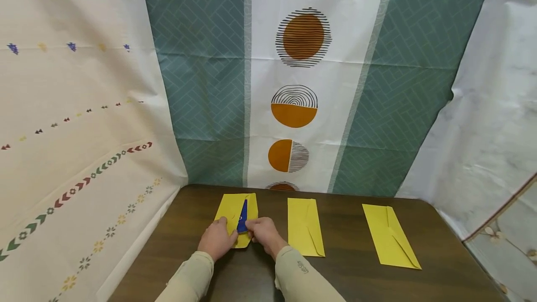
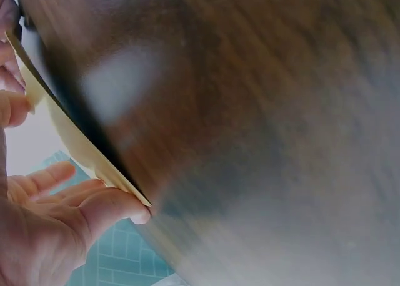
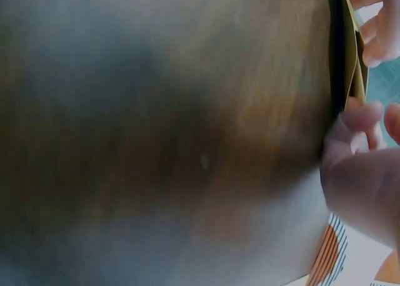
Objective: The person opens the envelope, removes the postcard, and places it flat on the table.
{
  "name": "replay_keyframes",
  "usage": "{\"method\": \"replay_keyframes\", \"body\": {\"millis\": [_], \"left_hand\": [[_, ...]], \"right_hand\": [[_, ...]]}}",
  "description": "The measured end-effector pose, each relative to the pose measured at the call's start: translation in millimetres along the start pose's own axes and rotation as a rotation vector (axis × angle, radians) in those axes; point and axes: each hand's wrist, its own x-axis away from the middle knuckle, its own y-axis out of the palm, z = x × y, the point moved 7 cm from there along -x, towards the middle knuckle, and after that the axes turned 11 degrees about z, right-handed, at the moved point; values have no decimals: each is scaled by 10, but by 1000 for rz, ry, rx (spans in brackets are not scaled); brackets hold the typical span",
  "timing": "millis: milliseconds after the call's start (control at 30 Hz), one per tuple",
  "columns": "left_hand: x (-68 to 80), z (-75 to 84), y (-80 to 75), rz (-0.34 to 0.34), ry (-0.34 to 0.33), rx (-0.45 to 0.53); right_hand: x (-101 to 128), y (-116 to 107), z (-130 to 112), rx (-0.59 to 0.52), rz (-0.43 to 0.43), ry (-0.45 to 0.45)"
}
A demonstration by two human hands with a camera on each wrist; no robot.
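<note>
A yellow envelope lies at the left of the table, with a blue card-like piece showing in its opening. My left hand rests on the envelope's left side, fingers extended; the left wrist view shows its thumb against the near edge. At the right side, my right hand pinches the envelope's edge beside the blue piece. From the right wrist the envelope appears edge-on, its layers slightly parted. How much of the blue piece lies inside is hidden.
Two more yellow envelopes lie to the right on the dark wooden table: a middle envelope and a far-right envelope. A patterned curtain hangs behind the table, and pale cloth hangs at the left.
</note>
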Motion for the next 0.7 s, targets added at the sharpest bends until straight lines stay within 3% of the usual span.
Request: {"method": "replay_keyframes", "body": {"millis": [300,700], "left_hand": [[13,105,73,-3,50,-19],[49,141,-36,-38,6,-71]], "right_hand": [[-24,-108,-6,248,313,-118],[144,-356,25,218,384,-98]]}}
